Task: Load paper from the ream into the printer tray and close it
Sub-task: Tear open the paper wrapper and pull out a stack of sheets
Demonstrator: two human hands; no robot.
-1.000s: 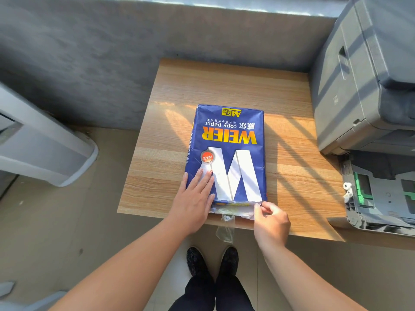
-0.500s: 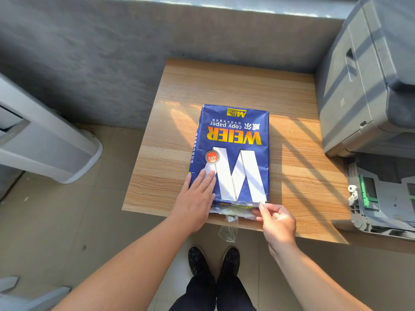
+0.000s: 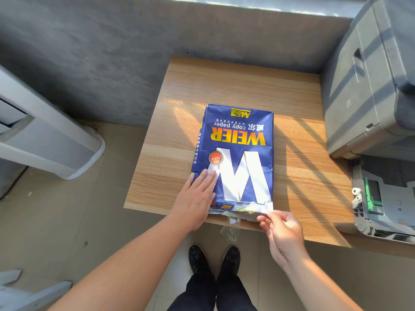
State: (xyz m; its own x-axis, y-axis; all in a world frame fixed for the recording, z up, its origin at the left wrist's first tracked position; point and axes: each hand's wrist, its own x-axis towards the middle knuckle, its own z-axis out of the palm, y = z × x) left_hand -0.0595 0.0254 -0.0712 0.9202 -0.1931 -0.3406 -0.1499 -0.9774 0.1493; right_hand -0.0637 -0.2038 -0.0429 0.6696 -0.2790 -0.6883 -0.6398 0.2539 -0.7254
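Note:
A blue ream of copy paper [image 3: 235, 151] lies flat on the wooden table [image 3: 224, 86], its torn open end toward me at the table's near edge. My left hand [image 3: 197, 198] presses flat on the ream's near left corner, fingers spread. My right hand [image 3: 280, 232] pinches the white paper at the ream's torn near right corner. The grey printer [image 3: 368, 86] stands at the right, and its paper tray [image 3: 381, 198] is pulled out, showing green guides.
A white floor appliance [image 3: 45, 142] stands at the left. A grey concrete wall runs behind the table. My black shoes [image 3: 213, 259] are below the table's near edge, with a scrap of clear wrapper [image 3: 229, 232] hanging there.
My right hand has shifted slightly right and toward me, pinching the paper at the torn end. The left hand stays pressed on the ream. The view has moved a little left.

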